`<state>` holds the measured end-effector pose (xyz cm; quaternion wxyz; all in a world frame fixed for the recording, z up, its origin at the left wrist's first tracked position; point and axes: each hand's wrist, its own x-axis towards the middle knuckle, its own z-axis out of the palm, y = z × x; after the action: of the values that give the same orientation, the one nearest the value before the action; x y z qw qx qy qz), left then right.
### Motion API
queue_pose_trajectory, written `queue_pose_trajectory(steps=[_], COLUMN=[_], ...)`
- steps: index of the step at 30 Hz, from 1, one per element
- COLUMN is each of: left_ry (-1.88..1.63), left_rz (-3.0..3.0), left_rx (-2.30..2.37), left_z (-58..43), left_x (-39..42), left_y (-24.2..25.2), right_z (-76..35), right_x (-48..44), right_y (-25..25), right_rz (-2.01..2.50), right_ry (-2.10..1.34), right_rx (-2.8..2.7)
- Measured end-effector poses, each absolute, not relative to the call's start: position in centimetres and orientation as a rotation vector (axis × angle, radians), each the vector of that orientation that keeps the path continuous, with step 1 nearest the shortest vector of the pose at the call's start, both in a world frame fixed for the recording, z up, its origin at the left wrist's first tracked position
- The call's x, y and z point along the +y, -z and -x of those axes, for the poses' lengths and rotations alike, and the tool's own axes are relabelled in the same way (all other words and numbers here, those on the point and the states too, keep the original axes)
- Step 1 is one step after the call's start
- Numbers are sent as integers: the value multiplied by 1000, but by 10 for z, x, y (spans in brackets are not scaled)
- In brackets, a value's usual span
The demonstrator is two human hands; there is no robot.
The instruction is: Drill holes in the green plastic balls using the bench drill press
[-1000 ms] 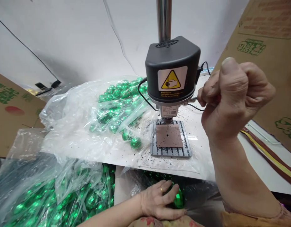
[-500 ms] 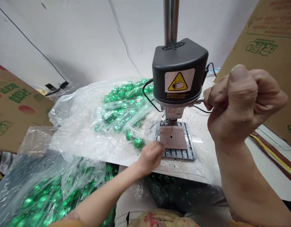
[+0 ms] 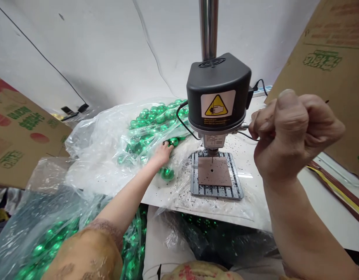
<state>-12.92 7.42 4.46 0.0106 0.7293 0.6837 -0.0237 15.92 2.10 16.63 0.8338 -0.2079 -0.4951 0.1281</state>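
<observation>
Shiny green balls (image 3: 152, 113) lie in a clear plastic bag (image 3: 94, 132) on the white table. My left hand (image 3: 162, 152) reaches to the bag's opening, its fingertips at a green ball (image 3: 173, 141); whether they grip it is unclear. Another ball (image 3: 167, 174) sits just below that hand. My right hand (image 3: 296, 132) is closed around the metal lever (image 3: 244, 126) of a black drill press (image 3: 218, 89). Under the drill bit, a brown plate (image 3: 214, 171) with a small hole lies on the slotted metal base (image 3: 234, 190), with dark chips scattered over both.
Cardboard boxes stand at the left (image 3: 25, 132) and right (image 3: 328, 77). A second bag of green balls (image 3: 51, 241) is at the lower left, below the table edge. A black cable (image 3: 179, 116) loops beside the drill. Brown and yellow strips (image 3: 337, 186) lie at the right.
My left hand has moved from beside the metal base up and left to the green balls. My right hand stays closed on the lever. The view has shifted slightly.
</observation>
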Motion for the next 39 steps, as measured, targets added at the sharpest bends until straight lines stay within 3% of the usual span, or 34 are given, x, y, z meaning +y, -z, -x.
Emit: queue_pose_trajectory(steps=[4,9,14,22,32,39], left_ry=[-96,-785,-1175,-1221,-1197,-1285], left_rz=[-2234,-2021,-1227,-747,-667,-951], left_rx=[2054,1655,1269,874,899,1056], left_z=[133,108,70,41,35,27], left_x=[72,47,25,15,9,12], left_y=[-51,-48,-45,-43,-26,-17], right_z=[-160,-162,-160,-160,-162,-161], right_x=[20,20,20,20,22,21], right_y=[-165,-163,-163,-165,-162,-162], right_rz=[424,396,406,386,394,394], right_ry=[-285,-286,-303,-280,-313,-329], right_rx=[-1058,-1074,-1053,-1075,-1054,-1046])
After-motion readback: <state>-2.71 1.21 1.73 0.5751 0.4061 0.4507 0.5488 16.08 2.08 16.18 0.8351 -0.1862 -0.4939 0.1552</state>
